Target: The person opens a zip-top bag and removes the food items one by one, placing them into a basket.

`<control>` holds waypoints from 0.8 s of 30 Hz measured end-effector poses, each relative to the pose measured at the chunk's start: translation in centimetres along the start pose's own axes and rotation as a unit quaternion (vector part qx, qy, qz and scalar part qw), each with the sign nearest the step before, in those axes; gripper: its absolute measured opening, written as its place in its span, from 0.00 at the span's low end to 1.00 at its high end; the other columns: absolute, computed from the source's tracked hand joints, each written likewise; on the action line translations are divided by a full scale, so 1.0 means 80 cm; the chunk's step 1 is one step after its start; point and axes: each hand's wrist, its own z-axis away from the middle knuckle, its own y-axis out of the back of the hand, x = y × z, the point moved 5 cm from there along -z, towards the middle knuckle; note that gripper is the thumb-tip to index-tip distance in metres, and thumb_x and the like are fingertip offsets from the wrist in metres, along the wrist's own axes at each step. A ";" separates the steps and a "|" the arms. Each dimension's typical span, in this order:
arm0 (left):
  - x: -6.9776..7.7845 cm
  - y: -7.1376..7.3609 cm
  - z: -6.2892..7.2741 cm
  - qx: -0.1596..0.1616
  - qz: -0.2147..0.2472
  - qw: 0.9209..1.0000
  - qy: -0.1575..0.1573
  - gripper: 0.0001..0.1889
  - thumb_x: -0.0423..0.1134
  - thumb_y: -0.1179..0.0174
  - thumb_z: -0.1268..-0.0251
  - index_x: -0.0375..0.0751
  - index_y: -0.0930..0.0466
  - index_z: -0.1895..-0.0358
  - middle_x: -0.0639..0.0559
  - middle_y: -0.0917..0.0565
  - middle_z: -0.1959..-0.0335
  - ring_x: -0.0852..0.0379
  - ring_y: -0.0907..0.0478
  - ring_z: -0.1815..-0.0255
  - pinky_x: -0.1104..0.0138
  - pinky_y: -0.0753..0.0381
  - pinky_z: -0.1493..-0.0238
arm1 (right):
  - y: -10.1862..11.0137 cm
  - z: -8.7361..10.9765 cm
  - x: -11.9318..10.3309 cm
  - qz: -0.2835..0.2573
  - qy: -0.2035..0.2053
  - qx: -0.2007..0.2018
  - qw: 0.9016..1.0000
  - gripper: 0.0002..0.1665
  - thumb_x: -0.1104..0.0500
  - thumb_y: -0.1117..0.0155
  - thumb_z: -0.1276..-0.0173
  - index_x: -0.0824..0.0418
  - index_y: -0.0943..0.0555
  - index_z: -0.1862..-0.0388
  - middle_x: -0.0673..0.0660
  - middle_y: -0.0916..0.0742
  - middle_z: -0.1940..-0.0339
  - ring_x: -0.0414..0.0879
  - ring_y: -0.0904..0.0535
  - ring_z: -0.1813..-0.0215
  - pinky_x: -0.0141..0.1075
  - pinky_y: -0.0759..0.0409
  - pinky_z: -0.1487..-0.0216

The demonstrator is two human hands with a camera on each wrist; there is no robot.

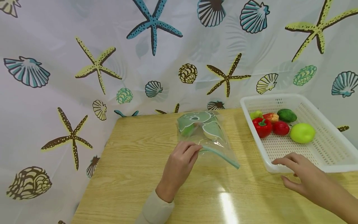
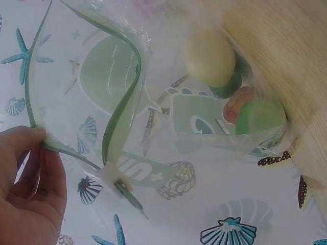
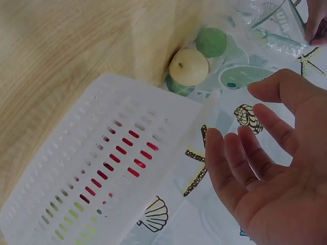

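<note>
Zip bag (image 1: 213, 129) sat on the table (image 1: 134, 174) at 1 o'clock from L hand (image 1: 179, 163), whose thumb & fingers pinched its zip edge (image 1: 221, 156). I saw R hand (image 1: 306, 179) loosely bent, thumb well apart, nr white basket (image 1: 321, 152) at its 12 o'clock. Bag lettering (image 2: 139, 166): too partial to read w/ certainty.

A wooden table (image 1: 134, 158) is carrying a bag (image 1: 213, 133) and a basket (image 1: 331, 147). The clear bag, printed in green, is resting by the far edge, its green-trimmed mouth facing the near side. The white basket is standing to its right, a strip of pale wood showing between them. Glare (image 1: 228, 208) is gleaming on the near part.
</note>
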 end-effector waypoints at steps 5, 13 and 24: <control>0.001 0.000 0.000 0.003 -0.001 1.000 -0.004 0.09 0.30 0.31 0.40 0.42 0.13 0.57 0.53 0.16 0.60 0.59 0.20 0.59 0.76 0.17 0.57 | -0.011 0.014 -0.019 -0.001 -0.013 -0.010 1.000 0.23 0.51 0.19 0.47 0.49 0.18 0.53 0.42 0.19 0.60 0.31 0.27 0.63 0.23 0.24 0.68; 0.000 0.001 0.000 0.003 0.000 1.000 -0.002 0.08 0.30 0.32 0.39 0.42 0.13 0.57 0.52 0.16 0.60 0.59 0.19 0.59 0.76 0.17 0.58 | -0.032 0.030 -0.058 -0.037 0.032 0.040 0.998 0.32 0.29 0.60 0.30 0.47 0.19 0.55 0.38 0.20 0.63 0.31 0.29 0.62 0.13 0.33 0.63; 0.003 0.000 0.000 0.004 0.002 1.000 -0.007 0.08 0.30 0.31 0.40 0.42 0.13 0.57 0.52 0.16 0.61 0.59 0.20 0.60 0.76 0.17 0.57 | -0.058 0.029 -0.129 -0.076 0.085 0.118 0.986 0.27 0.40 0.63 0.22 0.50 0.16 0.55 0.41 0.21 0.63 0.33 0.28 0.61 0.16 0.32 0.63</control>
